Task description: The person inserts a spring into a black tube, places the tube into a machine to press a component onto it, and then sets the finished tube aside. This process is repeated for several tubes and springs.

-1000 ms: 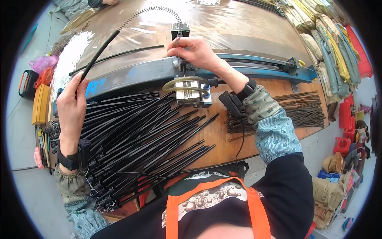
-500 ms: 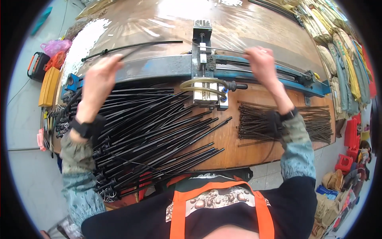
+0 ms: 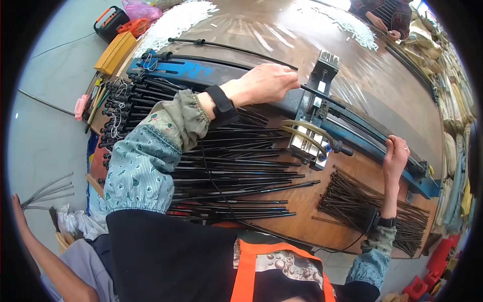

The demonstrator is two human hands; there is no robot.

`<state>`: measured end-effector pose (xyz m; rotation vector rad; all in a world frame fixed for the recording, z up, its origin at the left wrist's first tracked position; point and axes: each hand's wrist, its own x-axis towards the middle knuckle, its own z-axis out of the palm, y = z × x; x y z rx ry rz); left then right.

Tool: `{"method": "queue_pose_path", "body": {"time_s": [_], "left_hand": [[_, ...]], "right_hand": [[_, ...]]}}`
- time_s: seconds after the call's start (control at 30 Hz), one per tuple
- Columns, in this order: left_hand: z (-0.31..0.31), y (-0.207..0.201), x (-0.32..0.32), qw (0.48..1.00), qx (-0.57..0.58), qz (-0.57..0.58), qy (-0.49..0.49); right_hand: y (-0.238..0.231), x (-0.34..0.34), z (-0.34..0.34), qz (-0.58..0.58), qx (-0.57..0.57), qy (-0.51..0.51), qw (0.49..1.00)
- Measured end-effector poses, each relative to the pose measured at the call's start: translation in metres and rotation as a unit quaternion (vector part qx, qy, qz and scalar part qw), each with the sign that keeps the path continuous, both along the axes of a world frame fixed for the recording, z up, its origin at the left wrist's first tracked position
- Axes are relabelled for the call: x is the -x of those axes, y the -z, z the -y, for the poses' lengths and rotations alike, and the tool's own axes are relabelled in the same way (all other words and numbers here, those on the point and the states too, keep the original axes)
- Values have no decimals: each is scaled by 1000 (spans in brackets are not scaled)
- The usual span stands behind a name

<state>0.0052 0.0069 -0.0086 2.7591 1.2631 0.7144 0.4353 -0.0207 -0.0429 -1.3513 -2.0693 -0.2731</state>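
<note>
My left hand point(image 3: 271, 83) is closed round a thin black tube point(image 3: 211, 60), just left of the clamp point(image 3: 312, 136) on a blue bench fixture point(image 3: 188, 70). The tube runs leftward along the fixture, its thicker collar end at the far left. At the fixture's right rail point(image 3: 347, 136), my right hand point(image 3: 396, 153) pinches the end of a long, thin dark coil spring point(image 3: 365, 118). That spring stretches from the clamp area to my right fingers. Whether it enters the tube is hidden by my left hand and the clamp.
Many black tubes point(image 3: 241, 176) lie piled before the fixture; a bundle of springs point(image 3: 372, 206) lies right. Behind is another black tube point(image 3: 241, 49), with white pieces point(image 3: 176, 25) beyond. Co-workers' hands show far right point(image 3: 377, 22) and at lower left point(image 3: 19, 214), beside thin rods.
The view has turned. My left hand has moved right, up to the clamp, with the black tube now along the fixture. My right hand has moved right, away from the clamp, along the rail.
</note>
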Motion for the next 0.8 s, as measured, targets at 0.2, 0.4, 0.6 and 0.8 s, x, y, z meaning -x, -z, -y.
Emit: {"method": "queue_pose_path", "body": {"time_s": [0.2, 0.4, 0.6, 0.8], "left_hand": [[3, 12, -3, 996, 17, 89, 0], [4, 16, -3, 994, 19, 110, 4], [-4, 23, 6, 998, 25, 48, -15], [-7, 20, -17, 999, 4, -4, -39]], "right_hand": [[7, 4, -3, -1, 15, -2, 1000], [7, 1, 3, 30, 25, 13, 999], [-4, 63, 47, 113, -31, -57, 991], [11, 56, 87, -2, 1, -66, 998]]}}
